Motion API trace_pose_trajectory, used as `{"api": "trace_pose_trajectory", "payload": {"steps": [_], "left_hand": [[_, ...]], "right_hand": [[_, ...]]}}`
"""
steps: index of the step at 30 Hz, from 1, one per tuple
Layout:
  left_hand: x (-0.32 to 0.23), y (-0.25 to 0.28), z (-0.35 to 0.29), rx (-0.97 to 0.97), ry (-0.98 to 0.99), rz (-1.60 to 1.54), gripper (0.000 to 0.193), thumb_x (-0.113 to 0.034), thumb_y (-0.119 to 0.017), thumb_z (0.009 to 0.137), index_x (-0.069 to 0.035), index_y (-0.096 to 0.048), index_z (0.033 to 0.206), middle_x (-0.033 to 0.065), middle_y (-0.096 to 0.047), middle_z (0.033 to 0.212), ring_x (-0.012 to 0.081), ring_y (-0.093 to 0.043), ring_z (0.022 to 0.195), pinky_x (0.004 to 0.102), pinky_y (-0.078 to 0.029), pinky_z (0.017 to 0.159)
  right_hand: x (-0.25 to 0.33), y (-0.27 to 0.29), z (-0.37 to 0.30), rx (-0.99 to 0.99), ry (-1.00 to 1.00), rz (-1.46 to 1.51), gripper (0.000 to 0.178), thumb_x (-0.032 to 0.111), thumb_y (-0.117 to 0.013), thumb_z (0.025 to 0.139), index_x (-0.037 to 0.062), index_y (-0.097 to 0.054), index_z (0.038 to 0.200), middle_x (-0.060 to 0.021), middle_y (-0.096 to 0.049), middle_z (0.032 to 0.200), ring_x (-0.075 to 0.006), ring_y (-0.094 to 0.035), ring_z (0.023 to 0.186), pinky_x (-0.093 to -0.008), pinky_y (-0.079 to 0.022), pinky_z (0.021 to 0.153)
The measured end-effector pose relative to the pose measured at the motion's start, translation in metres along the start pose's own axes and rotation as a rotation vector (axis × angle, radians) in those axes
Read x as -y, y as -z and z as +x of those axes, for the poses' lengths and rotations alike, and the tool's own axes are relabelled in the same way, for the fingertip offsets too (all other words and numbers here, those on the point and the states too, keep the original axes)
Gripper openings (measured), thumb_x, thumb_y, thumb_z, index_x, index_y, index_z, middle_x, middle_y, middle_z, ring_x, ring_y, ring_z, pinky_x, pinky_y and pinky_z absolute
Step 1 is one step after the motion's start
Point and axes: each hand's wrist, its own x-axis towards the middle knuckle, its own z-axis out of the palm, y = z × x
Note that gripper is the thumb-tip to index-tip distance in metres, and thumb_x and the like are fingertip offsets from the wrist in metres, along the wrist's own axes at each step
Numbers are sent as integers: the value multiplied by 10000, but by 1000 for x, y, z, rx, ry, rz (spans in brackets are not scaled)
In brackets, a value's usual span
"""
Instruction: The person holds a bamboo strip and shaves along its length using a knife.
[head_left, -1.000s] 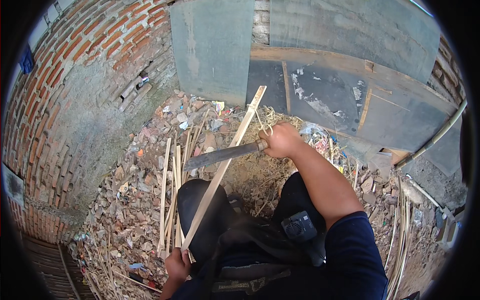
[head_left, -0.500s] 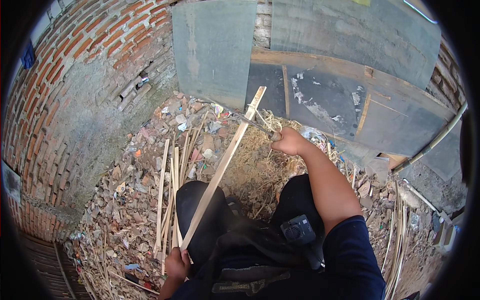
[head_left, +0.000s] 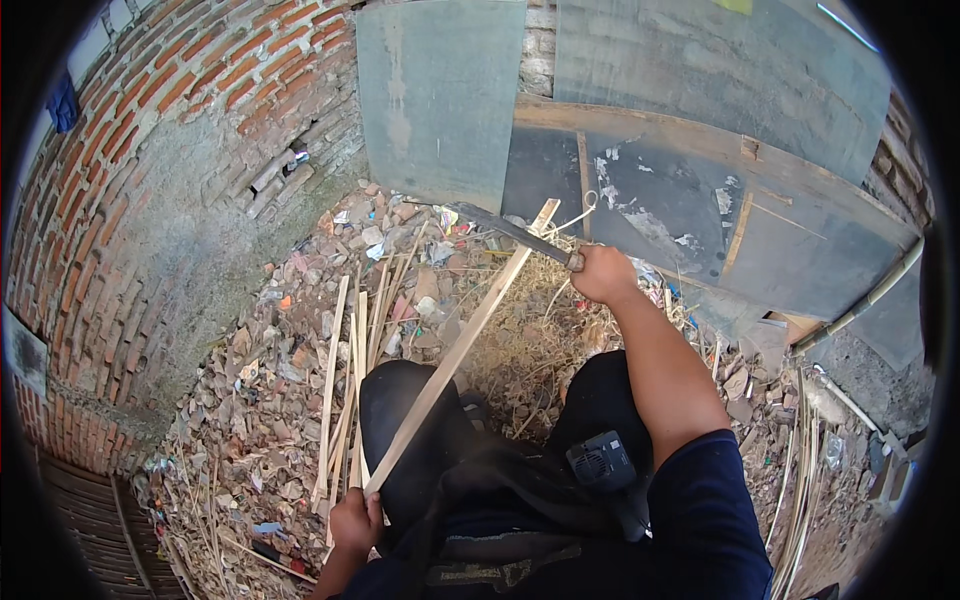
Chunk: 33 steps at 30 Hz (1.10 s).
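My left hand [head_left: 355, 520] is closed around the near end of a long pale bamboo strip [head_left: 455, 365], which slants up and to the right past my left knee. In my right hand [head_left: 605, 275] is the handle of a machete [head_left: 510, 230], gripped in a fist. Its dark blade points left and crosses the strip near the far end. A thin curled shaving [head_left: 590, 203] stands out beside that end. Whether the edge bites into the strip I cannot tell.
Several more bamboo strips [head_left: 335, 390] lie left of my knee, and others [head_left: 800, 480] lie at the right. Rubble [head_left: 270, 400] covers the ground, with pale shavings [head_left: 530, 320] between my legs. A brick wall [head_left: 110, 200] and grey panels [head_left: 440, 100] stand around. A black device [head_left: 600, 460] rests on my right thigh.
My right hand and the machete have shifted slightly right, and a shaving now curls up by the strip's far end. The strip's far end sits a little lower and farther right.
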Motion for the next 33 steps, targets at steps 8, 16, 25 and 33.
{"api": "trace_pose_trajectory", "payload": {"steps": [8, 16, 25, 33], "left_hand": [[2, -3, -5, -45, -34, -10, 325, -273, -603, 954, -21, -498, 777, 246, -563, 616, 480, -584, 576, 558, -447, 527], [11, -2, -5, -38, -40, 1, 314, -264, -607, 950, -24, -499, 779, 246, -564, 624, 485, -584, 583, 562, -446, 531], [13, -11, -3, -51, -88, -17, 316, -260, -602, 950, -18, -494, 778, 251, -555, 629, 486, -566, 577, 565, -435, 529], [5, -7, -2, -47, -79, -25, 323, -269, -602, 953, -21, -488, 780, 245, -546, 606, 483, -563, 557, 559, -432, 513]], "right_hand": [[8, 6, -10, 111, 120, 234, 434, 276, -673, 745, 78, -722, 1128, -217, -714, 1057, -380, -680, 992, -458, -541, 884], [26, 14, -11, 69, 389, -156, 321, 277, -694, 746, 125, -733, 1026, -158, -728, 918, -349, -707, 922, -455, -562, 855], [10, 0, -7, 134, 43, 507, 412, 266, -658, 757, 41, -705, 1099, -234, -715, 978, -391, -684, 924, -444, -533, 842], [31, 2, -22, 87, 378, -81, 313, 279, -689, 741, 116, -720, 1007, -181, -704, 819, -368, -693, 844, -465, -542, 813]]}}
